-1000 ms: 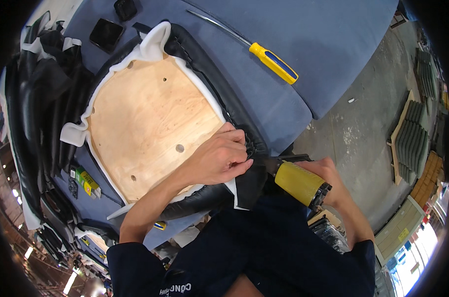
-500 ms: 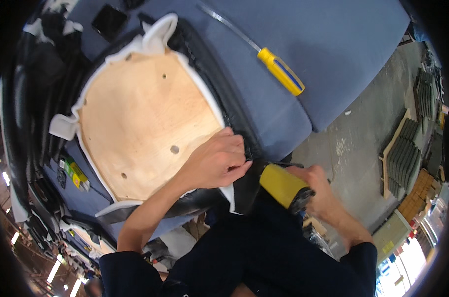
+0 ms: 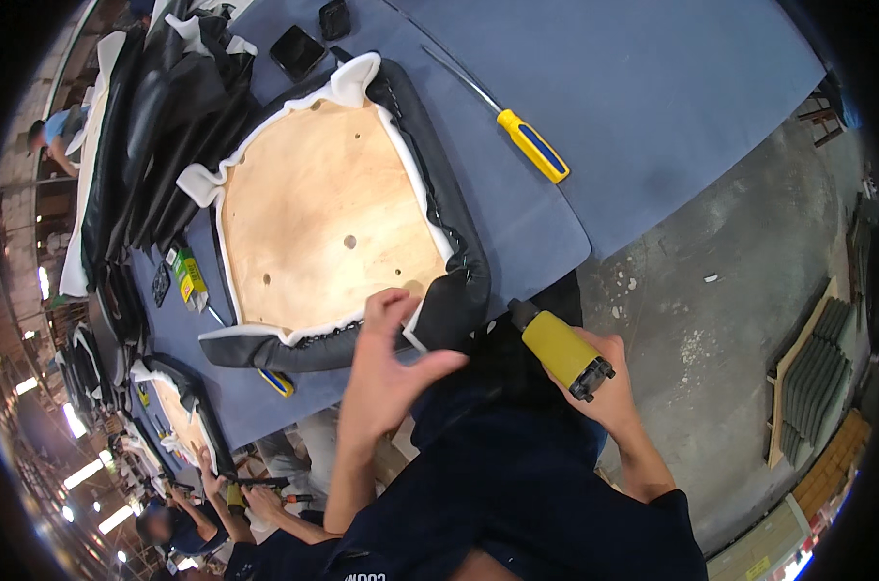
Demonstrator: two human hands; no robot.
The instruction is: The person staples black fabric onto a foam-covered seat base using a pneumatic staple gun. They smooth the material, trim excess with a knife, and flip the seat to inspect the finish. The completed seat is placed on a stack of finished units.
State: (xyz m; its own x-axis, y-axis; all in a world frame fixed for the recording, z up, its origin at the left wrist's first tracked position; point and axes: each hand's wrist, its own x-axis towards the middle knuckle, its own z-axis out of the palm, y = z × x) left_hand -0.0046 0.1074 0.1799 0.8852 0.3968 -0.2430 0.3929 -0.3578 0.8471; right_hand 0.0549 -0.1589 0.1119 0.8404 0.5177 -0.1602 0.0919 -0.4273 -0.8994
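Observation:
A chair seat lies upside down on the blue-grey table, its bare plywood panel (image 3: 323,208) facing up. Black cover material (image 3: 459,223) and white padding (image 3: 357,79) wrap its edge, with loose flaps at the corners. Over the near right corner, my left hand (image 3: 391,353) is open, thumb spread away from the fingers, beside a black flap folded onto the wood. My right hand (image 3: 604,382) is closed round a yellow and black staple gun (image 3: 560,351), off the table's near edge. The gun's nose points toward the seat corner but stands apart from it.
A yellow-handled screwdriver (image 3: 533,145) lies right of the seat. Black covers (image 3: 159,126) are heaped at left near a green-yellow box (image 3: 188,279). Another person's hands (image 3: 256,504) work on a second seat (image 3: 183,412) at lower left. Stacked panels (image 3: 815,378) stand on the floor at right.
My left hand has lifted off the seat's corner and opened. The staple gun has drawn away from the edge in my right hand. The black flap now lies folded over the wood.

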